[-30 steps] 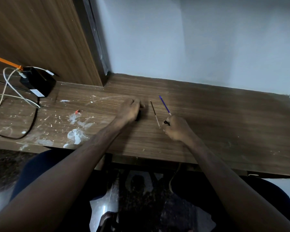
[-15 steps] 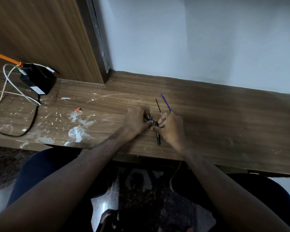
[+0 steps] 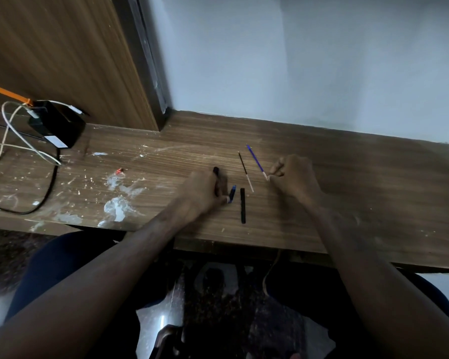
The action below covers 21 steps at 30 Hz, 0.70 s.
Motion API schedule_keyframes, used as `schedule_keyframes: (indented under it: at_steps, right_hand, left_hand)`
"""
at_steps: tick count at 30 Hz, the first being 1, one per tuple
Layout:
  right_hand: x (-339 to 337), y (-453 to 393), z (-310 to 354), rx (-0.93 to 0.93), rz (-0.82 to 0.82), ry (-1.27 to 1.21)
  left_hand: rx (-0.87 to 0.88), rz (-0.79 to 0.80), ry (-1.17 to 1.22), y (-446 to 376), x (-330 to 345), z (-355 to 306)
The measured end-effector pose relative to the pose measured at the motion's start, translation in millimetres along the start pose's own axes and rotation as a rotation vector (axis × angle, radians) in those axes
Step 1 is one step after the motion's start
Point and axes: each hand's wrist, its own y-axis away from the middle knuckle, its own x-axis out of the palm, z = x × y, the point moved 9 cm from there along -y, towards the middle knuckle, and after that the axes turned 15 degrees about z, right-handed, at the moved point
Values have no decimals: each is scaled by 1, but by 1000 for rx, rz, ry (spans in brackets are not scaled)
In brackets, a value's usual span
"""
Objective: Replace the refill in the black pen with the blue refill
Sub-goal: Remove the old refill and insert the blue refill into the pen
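Note:
The blue refill (image 3: 255, 159) lies slanted on the wooden desk (image 3: 347, 193). My right hand (image 3: 294, 177) pinches its near white end. Just left of it lies a thin black refill (image 3: 245, 171). A black pen barrel (image 3: 242, 206) rests on the desk, pointing toward the front edge, with no hand on it. My left hand (image 3: 201, 194) is closed over another black pen piece (image 3: 215, 170), whose end sticks out past the knuckles. A short blue pen piece (image 3: 232, 194) sits at its fingertips.
A black adapter box (image 3: 56, 128) with white cables (image 3: 13, 141) and a black cable sits at the far left. White paint splatters (image 3: 117, 207) and a small red scrap (image 3: 119, 171) mark the left half. A wooden panel and a wall close off the back.
My right hand has left the black barrel lying on the desk and moved right to the blue refill's near end. My left hand has stayed in about the same place.

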Motion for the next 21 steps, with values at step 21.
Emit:
schedule_keyframes:
  at_steps: [21]
  right_hand:
    - [31,-10,-2,21,-44,86]
  left_hand:
    - [26,-4,-84,1,52,-29]
